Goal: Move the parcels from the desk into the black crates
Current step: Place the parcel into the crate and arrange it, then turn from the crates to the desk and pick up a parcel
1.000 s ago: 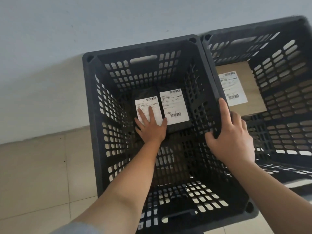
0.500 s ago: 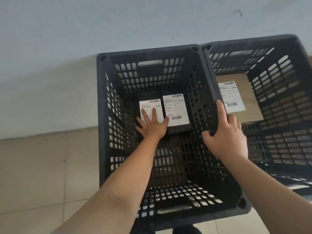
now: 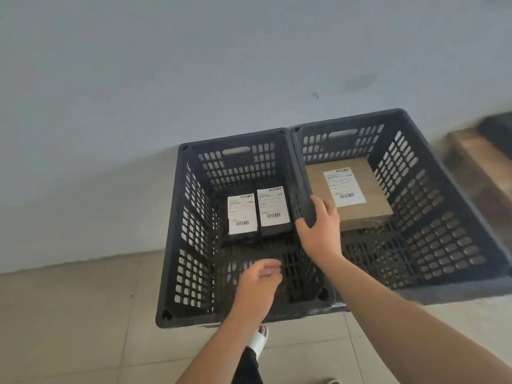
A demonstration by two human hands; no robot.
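Observation:
Two black crates stand side by side against the wall. The left crate holds two dark parcels with white labels, the left parcel and the right parcel, lying side by side at its far end. The right crate holds a brown cardboard parcel with a white label. My left hand hovers over the near part of the left crate, fingers loosely curled, holding nothing. My right hand grips the shared rim between the two crates.
A pale wall runs right behind the crates. Beige floor tiles lie to the left and in front. A brown and dark object, blurred, sits at the far right. My foot in a white shoe shows below the left crate.
My left hand has lifted off the left dark parcel and pulled back toward me. The view has risen and drawn away from the crates. My right hand stays on the rim.

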